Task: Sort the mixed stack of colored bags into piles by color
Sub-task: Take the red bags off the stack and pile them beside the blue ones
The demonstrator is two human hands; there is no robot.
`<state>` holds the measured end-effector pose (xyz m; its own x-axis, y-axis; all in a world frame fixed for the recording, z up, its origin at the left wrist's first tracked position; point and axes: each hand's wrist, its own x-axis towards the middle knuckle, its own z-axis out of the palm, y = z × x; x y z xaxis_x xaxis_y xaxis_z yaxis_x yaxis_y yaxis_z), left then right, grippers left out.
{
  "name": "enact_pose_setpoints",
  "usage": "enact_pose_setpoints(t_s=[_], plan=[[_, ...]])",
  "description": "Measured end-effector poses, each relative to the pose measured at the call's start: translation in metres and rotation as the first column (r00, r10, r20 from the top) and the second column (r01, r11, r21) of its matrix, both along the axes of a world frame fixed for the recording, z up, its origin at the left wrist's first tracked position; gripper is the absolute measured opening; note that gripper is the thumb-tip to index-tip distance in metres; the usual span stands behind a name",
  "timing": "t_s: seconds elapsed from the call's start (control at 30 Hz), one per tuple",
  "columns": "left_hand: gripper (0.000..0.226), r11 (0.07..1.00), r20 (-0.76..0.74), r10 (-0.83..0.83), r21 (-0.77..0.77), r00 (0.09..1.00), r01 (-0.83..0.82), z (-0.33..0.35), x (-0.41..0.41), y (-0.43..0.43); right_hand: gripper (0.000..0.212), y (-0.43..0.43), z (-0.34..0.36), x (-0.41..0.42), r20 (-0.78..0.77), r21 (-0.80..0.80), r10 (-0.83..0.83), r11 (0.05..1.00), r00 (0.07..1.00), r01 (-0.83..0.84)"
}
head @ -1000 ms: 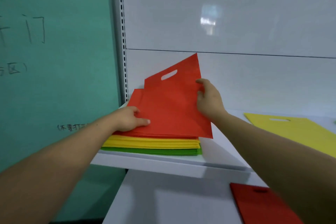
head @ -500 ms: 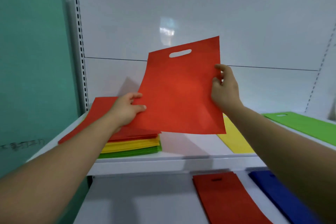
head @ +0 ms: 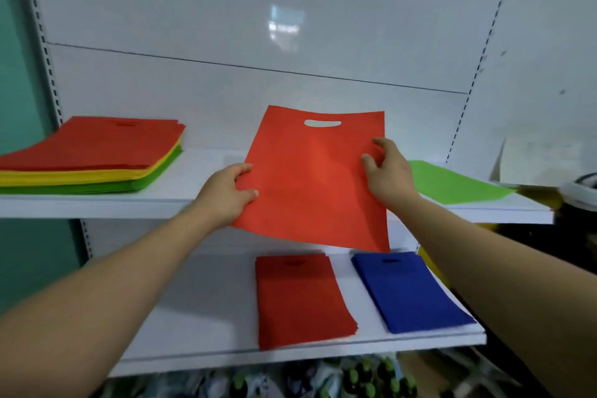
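Note:
A flat red bag with a cut-out handle hangs in the air in front of the shelves. My left hand pinches its left edge and my right hand grips its right edge. The mixed stack lies on the upper shelf at the far left, with red bags on top, yellow below and green at the bottom. On the lower shelf a red pile sits directly under the held bag, with a blue pile to its right. A green bag lies on the upper shelf at the right.
The white upper shelf and lower shelf are backed by a white panel. A teal wall stands at the left. Dark clutter sits at the right edge and patterned items below the lower shelf.
Both hands have carried the red bag away from the mixed stack, rightward and lower, to above the red pile. The view has swung right and down, so the lower shelf's piles show.

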<state>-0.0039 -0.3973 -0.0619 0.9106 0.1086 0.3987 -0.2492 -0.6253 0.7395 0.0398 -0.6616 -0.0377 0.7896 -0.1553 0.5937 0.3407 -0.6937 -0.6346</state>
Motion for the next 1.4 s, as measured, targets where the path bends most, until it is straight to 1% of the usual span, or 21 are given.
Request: enact_pose_setpoints(t_s=[0.07, 0.2, 0.27, 0.57, 0.8, 0.97, 1.17, 1.4], plan=[[0.057, 1.000, -0.034, 0.013, 0.001, 0.999, -0.013, -0.019, -0.016, -0.031, 0.044, -0.029, -0.018, -0.009, -0.052, -0.012, 0.009, 1.000, 0.999, -0.010], [0.057, 0.998, -0.096, 0.019, -0.055, 0.995, -0.024, -0.052, -0.044, -0.070, 0.045, -0.065, -0.047, -0.025, -0.147, -0.049, 0.016, 0.999, 0.989, -0.023], [0.057, 0.998, -0.126, 0.035, -0.038, 0.991, -0.040, -0.065, -0.058, -0.080, 0.045, -0.075, -0.062, -0.034, -0.182, -0.055, 0.021, 0.998, 0.983, -0.031], [0.056, 0.993, -0.249, 0.089, -0.053, 0.964, -0.106, -0.104, -0.114, -0.097, 0.044, -0.091, -0.122, -0.072, -0.320, 0.013, 0.063, 0.998, 0.945, -0.062], [0.059, 0.990, -0.329, 0.126, -0.015, 0.936, -0.139, -0.139, -0.143, -0.101, 0.045, -0.093, -0.154, -0.092, -0.387, 0.002, 0.125, 0.991, 0.913, -0.135], [0.059, 0.983, -0.367, 0.159, -0.028, 0.917, -0.181, -0.156, -0.152, -0.103, 0.046, -0.093, -0.173, -0.098, -0.428, -0.007, 0.153, 0.985, 0.891, -0.172], [0.058, 0.981, -0.413, 0.149, -0.051, 0.898, -0.187, -0.177, -0.155, -0.103, 0.046, -0.090, -0.193, -0.093, -0.471, -0.015, 0.171, 0.979, 0.865, -0.201], [0.059, 0.972, -0.475, 0.120, -0.121, 0.872, -0.199, -0.195, -0.128, -0.082, 0.044, -0.069, -0.214, -0.061, -0.507, -0.029, 0.167, 0.977, 0.845, -0.210]])
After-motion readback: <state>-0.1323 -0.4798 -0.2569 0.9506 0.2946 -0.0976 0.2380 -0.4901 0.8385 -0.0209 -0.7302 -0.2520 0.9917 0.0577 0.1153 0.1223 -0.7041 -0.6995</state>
